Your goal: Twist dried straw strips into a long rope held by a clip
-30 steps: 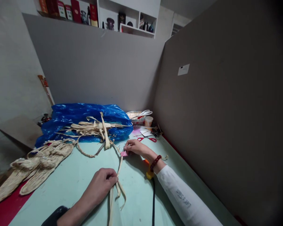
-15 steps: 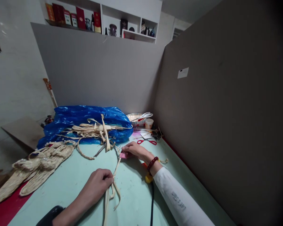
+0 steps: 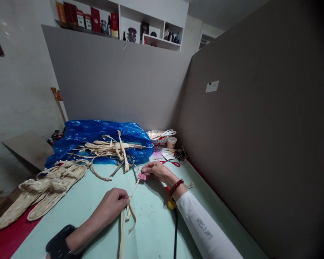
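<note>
My left hand (image 3: 113,203) is closed, thumb and fingers pinching pale plant-fibre strips (image 3: 122,230) that hang loose below it over the table. A thin twisted length of the same fibre runs from this pinch up to a pink binder clip (image 3: 142,176). My right hand (image 3: 160,171) has its fingertips closed on the clip's wire handles, just above the tabletop. The clip's jaws sit on the fibre strand, whose upper part reaches toward the pile of strips.
Beyond my hands, more fibre strips (image 3: 110,146) lie on a blue plastic bag (image 3: 81,127). Woven sandals (image 3: 58,192) rest at left. Red-handled scissors (image 3: 174,164), a basket (image 3: 154,133) and a paper cup (image 3: 172,142) stand near the grey partition (image 3: 232,136). A black cord (image 3: 175,230) crosses the table.
The whole view has shifted slightly to the right. Both hands keep their grips on the fibre strips and the clip, with hardly any movement between them.
</note>
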Demonstrator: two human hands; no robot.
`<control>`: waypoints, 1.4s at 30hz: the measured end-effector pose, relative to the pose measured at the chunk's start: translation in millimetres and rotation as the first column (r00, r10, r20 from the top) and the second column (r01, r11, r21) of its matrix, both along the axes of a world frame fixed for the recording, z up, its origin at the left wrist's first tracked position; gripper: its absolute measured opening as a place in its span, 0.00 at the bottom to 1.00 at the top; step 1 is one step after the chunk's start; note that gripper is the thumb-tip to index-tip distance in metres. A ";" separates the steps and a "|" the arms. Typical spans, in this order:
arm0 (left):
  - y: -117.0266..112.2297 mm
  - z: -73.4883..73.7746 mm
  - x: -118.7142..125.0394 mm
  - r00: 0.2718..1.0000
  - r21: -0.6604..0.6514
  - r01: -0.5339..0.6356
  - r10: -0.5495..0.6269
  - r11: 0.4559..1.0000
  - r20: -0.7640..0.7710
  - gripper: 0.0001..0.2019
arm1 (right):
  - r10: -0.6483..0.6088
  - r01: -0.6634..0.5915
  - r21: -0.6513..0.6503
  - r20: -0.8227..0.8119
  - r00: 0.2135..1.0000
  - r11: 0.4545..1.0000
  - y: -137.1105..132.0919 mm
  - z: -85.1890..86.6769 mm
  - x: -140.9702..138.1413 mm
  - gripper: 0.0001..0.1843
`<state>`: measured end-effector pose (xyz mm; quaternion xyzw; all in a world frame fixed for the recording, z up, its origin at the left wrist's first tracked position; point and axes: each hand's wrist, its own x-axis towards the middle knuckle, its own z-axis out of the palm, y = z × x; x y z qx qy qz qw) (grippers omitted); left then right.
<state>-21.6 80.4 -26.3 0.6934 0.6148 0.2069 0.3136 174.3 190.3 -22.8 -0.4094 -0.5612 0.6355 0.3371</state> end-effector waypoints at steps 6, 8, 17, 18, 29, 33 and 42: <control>2.9 4.7 7.2 1.000 0.020 -0.018 0.019 1.000 -0.024 0.08 | -0.124 0.126 0.012 -0.118 0.985 0.992 0.4 -8.6 -4.3 0.14; 5.4 5.2 11.3 1.000 0.023 -0.021 0.022 1.000 -0.021 0.09 | -0.170 0.172 0.004 -0.151 0.974 0.985 1.0 -10.7 -5.5 0.16; 16.4 3.9 9.5 0.998 0.008 -0.054 0.054 0.998 0.015 0.09 | -0.289 0.300 0.029 -0.198 0.937 0.953 1.1 -9.7 -8.9 0.20; 17.7 3.8 6.0 0.998 0.005 -0.061 0.061 0.998 0.022 0.09 | -0.292 0.304 0.034 -0.197 0.936 0.952 1.0 -9.4 -9.6 0.20; 37.0 -2.4 -7.2 0.973 -0.001 -0.168 0.166 0.986 0.160 0.11 | -0.317 0.335 0.050 -0.216 0.924 0.941 -1.4 -9.0 -14.7 0.19; 46.1 -2.5 13.7 0.973 0.013 -0.167 0.163 0.986 0.162 0.09 | -0.330 0.350 0.051 -0.229 0.916 0.936 -2.5 -9.4 -19.8 0.18; 60.5 -5.0 33.1 0.968 0.046 -0.179 0.167 0.983 0.189 0.07 | -0.361 0.381 0.037 -0.248 0.899 0.924 -2.0 -8.5 -19.3 0.19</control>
